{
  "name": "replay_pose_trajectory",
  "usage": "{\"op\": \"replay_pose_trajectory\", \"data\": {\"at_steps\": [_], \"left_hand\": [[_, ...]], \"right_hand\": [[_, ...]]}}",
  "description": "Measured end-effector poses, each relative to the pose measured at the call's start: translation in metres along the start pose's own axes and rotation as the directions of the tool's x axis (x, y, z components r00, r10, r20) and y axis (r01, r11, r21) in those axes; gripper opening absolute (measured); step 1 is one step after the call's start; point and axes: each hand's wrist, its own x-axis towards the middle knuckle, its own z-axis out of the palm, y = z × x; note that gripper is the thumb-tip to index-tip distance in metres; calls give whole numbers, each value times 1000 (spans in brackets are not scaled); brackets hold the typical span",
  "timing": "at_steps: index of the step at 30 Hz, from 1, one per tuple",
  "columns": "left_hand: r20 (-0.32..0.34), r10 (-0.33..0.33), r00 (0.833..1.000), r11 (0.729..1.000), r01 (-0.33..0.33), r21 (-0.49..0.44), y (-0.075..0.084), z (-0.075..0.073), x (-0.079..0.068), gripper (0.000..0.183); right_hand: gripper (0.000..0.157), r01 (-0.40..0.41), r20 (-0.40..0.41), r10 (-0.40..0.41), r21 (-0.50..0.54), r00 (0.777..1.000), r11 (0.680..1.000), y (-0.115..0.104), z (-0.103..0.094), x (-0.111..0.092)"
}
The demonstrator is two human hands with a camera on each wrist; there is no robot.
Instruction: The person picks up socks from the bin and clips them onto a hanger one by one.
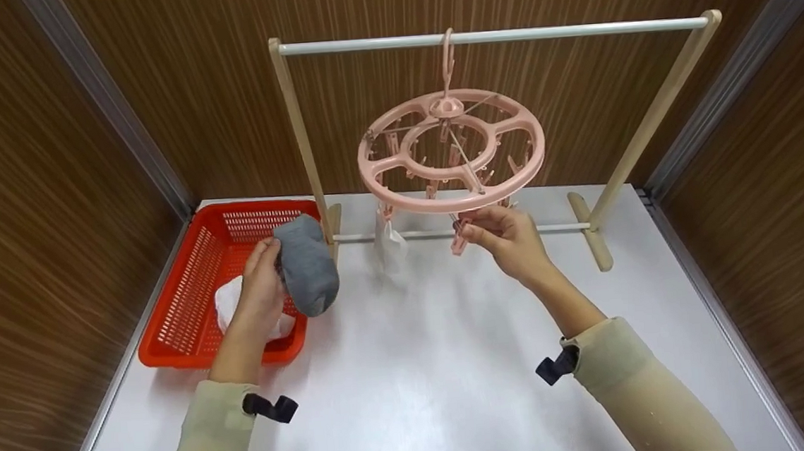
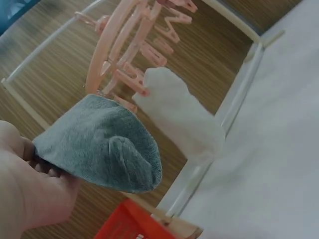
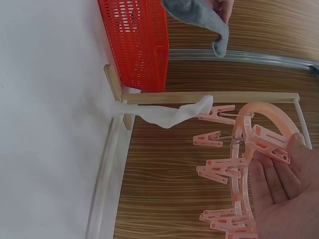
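Note:
My left hand (image 1: 262, 285) grips a grey sock (image 1: 308, 266) by one end, held up over the right side of the red basket. In the left wrist view the sock's free end points toward the hanger. My right hand (image 1: 513, 242) pinches a pink clothespin (image 1: 459, 239) at the near rim of the round pink drying hanger (image 1: 453, 201). The right wrist view shows this clothespin (image 3: 271, 143) between thumb and fingers. A white sock (image 2: 179, 112) hangs from another clothespin on the hanger's left side.
The hanger hooks over the white bar of a rack with wooden legs (image 1: 625, 132). A red plastic basket (image 1: 180, 290) at the left holds white cloth (image 1: 229, 301). Several other clothespins dangle under the ring. Wood-grain walls (image 1: 210, 111) enclose the white table (image 1: 414, 394).

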Motion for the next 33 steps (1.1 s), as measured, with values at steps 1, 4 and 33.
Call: {"op": "replay_pose_trajectory", "data": {"at_steps": [1,4,33], "left_hand": [[17,-49,999,998,49,-42,0,1,1,21],[23,-191,981,981,192,-38,-2,3,1,46],[367,389,845,707,-529,470,-26,74,-13,19]], "right_hand": [[20,-9,-8,9,-6,1000,1000,0,0,0],[20,-37,-39,36,-40,999,998,0,0,0],[21,-6,-8,6,94,1000,996,1,2,1]]}}
